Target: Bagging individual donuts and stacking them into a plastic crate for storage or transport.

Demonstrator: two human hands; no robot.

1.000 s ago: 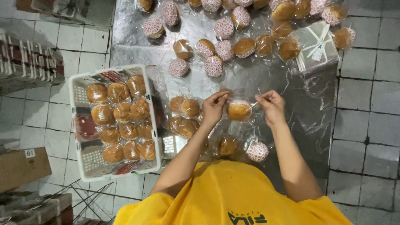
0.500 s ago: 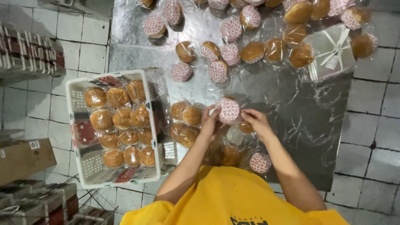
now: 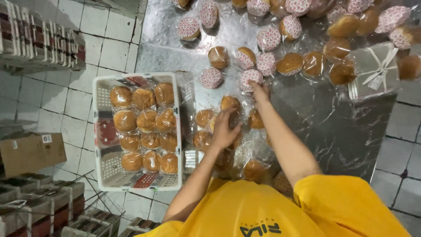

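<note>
My left hand (image 3: pixel 225 130) lies curled over a clear-wrapped golden bun (image 3: pixel 230 103) on a small heap of wrapped buns (image 3: pixel 204 117) beside the basket. My right hand (image 3: pixel 259 92) stretches further out, its fingertips touching a wrapped bun with a red-patterned paper cup (image 3: pixel 250 78). Nothing is closed inside that hand. More wrapped buns, some showing patterned cups (image 3: pixel 268 38) and some brown tops (image 3: pixel 290 64), are spread across the far side of the shiny metal table (image 3: pixel 346 131).
A white plastic basket (image 3: pixel 99 131) full of wrapped buns (image 3: pixel 145 120) stands left of the heap. A stack of clear bags tied with white ribbon (image 3: pixel 373 70) lies at the right. A cardboard box (image 3: pixel 30 151) and stacked cartons (image 3: pixel 39 206) sit on the tiled floor.
Both hands held one patterned-cup bun above the heap. Now my left hand has dropped onto the heap, and my right hand has reached away toward the far buns.
</note>
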